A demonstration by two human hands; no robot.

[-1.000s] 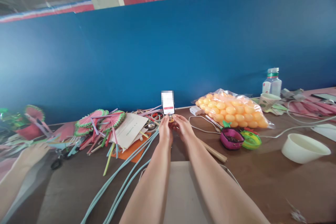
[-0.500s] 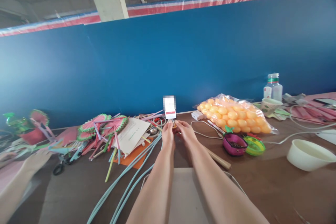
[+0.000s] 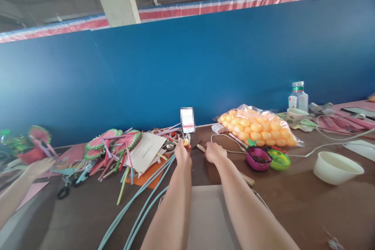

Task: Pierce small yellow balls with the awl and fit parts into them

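My left hand (image 3: pixel 183 155) is closed, its fingertips pinching a small round yellow piece (image 3: pixel 186 142) whose details are too small to make out. Just to the right, my right hand (image 3: pixel 215 152) is curled over a pale wooden stick (image 3: pixel 247 179). One end of the stick shows left of the fingers, the other comes out beyond my forearm. A phone (image 3: pixel 188 123) with a bright, partly blurred screen stands upright behind my hands. Between my forearms lies a flat grey board (image 3: pixel 209 216).
Left are pale blue tubes (image 3: pixel 133 215), papers (image 3: pixel 146 150), folded-paper fans (image 3: pixel 129 140), scissors (image 3: pixel 63 192) and another person's hand (image 3: pixel 41 166). Right are a bag of orange balls (image 3: pixel 259 127), a purple container (image 3: pixel 258 160), a green container (image 3: pixel 279 160), a white bowl (image 3: pixel 336 170) and cables.
My hands have come apart. The right hand has moved from beside the left onto the wooden stick, while the left keeps the small yellow piece. The view has shifted slightly.
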